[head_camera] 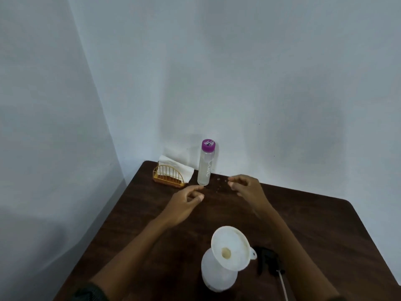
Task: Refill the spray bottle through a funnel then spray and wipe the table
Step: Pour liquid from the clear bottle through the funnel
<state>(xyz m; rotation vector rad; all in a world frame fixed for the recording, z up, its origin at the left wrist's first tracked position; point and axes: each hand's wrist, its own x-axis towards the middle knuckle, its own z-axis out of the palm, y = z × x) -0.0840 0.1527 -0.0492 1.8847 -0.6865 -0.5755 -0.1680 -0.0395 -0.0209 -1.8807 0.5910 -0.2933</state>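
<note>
Purple-capped bottle (205, 168) bears blurred white lettering; left hand (186, 203) and right hand (247, 187) hover loosely curled, empty

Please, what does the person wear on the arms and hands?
The left hand and the right hand are bare: no gloves, rings or watch show. The forearms are uncovered. A dark sleeve edge shows at the left upper arm.

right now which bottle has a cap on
The tall clear bottle at the back, purple cap on; the white spray bottle holds a funnel instead.
</note>
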